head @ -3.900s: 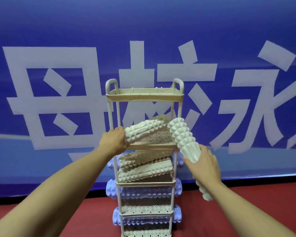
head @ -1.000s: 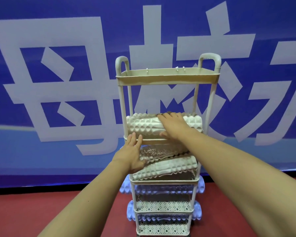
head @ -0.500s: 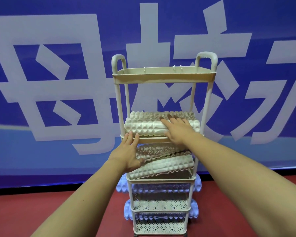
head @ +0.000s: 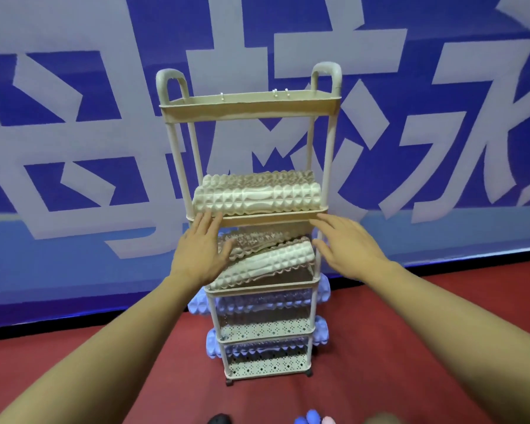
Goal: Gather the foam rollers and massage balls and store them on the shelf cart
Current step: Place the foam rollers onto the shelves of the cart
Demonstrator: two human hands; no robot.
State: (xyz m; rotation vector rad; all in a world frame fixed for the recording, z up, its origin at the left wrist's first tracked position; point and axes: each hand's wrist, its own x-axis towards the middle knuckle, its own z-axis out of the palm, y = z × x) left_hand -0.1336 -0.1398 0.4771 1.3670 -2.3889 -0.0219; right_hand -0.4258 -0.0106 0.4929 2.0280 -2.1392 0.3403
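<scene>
Left hand (head: 201, 254): fingers straight and spread, nothing grasped; fingertips at the front lip of the second tier, palm close before the left end of the tilted roller one tier down. Contact cannot be told.
Right hand (head: 348, 244): flat and empty, fingers extended toward 10 o'clock, just beside the right post of the cart. Probably hovering as a guard against a roller slipping out.
Upper white rollers (head: 257, 197): two lying lengthwise on the second tier, at 12 o'clock from both hands, front one snug against the low lip. Laid sideways, likely because the tier is shallow and the lip stops rolling.
Tilted white roller (head: 266, 263): on the third tier, between the hands, left end low, right end high, resting over another textured roller behind it. Looks unsettled; a nudge level seems the next sensible move.
Purple rollers (head: 198, 304): on the two lowest tiers, at 6 o'clock from the hands, ends poking past the posts on both sides, being longer than the tiers are wide.
Shelf cart (head: 248, 107): beige, upright on the red floor, top tray showing nothing above its rim.
Massage balls (head: 309, 419): small blue and pink shapes at the bottom edge, 6 o'clock, well apart from the cart; judged not yet gathered.
</scene>
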